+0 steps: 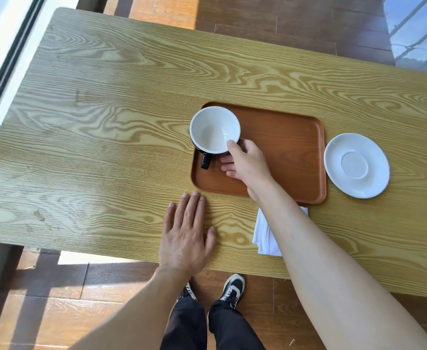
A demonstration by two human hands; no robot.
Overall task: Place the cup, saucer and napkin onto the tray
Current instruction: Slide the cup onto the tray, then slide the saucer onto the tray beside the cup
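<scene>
So the brown tray (283, 147) sat on the wooden table (106, 122), long side running left to right, and the only thing over it was the cup (215, 129), at the tray's far-left corner. The cup was upright, white inside and empty, dark outside, with its black handle (206, 160) pointing back toward the person. Couldn't tell if its base was actually down on the tray or a hair above it.

The right hand (247, 164) had its grip clamped on the cup, thumb on the near rim and fingers curled under beside the handle. The left hand (185, 233) was just lying flat on the table, fingers spread out and holding nothing, near the tray's near-left corner.

The white saucer (356, 165) was empty too, on the table just beside the tray's right edge. The folded white napkin (265, 233) lay on the table just in front of the tray, partly hidden under the right forearm, long axis running toward the person.
</scene>
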